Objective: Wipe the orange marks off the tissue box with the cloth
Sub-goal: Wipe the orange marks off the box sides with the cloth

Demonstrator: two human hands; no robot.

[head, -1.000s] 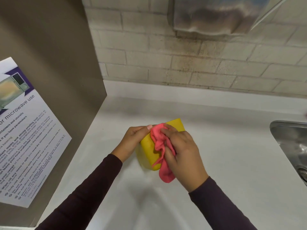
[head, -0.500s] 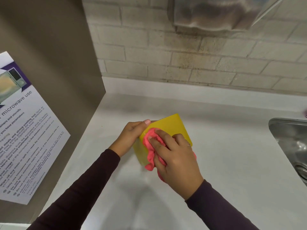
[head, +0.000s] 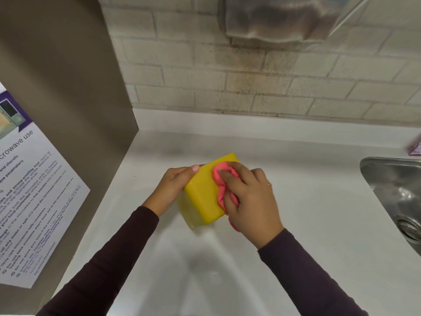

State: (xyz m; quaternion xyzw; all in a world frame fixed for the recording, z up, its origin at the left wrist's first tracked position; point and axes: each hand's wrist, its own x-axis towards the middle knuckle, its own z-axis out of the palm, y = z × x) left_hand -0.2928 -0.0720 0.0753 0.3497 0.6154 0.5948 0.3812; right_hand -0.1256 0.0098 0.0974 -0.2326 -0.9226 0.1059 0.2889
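Observation:
A yellow tissue box (head: 204, 195) is held tilted just above the white counter (head: 319, 201), its broad upper face turned toward me. My left hand (head: 173, 190) grips the box's left side, thumb on the top edge. My right hand (head: 248, 197) presses a bunched pink cloth (head: 222, 188) against the right part of that face, fingers spread over the cloth. I see no orange marks on the exposed yellow surface; the part under the cloth is hidden.
A tall brown panel (head: 68, 110) with a microwave-use poster (head: 29, 201) stands at the left. A steel sink (head: 396, 197) lies at the right edge. A brick wall (head: 250, 87) runs behind, with a metal dispenser (head: 284, 17) above. A small purple packet (head: 415, 147) sits at the far right.
The box has turned so more of its upper face shows. My right hand has slid the cloth from the left edge up toward the face's upper right.

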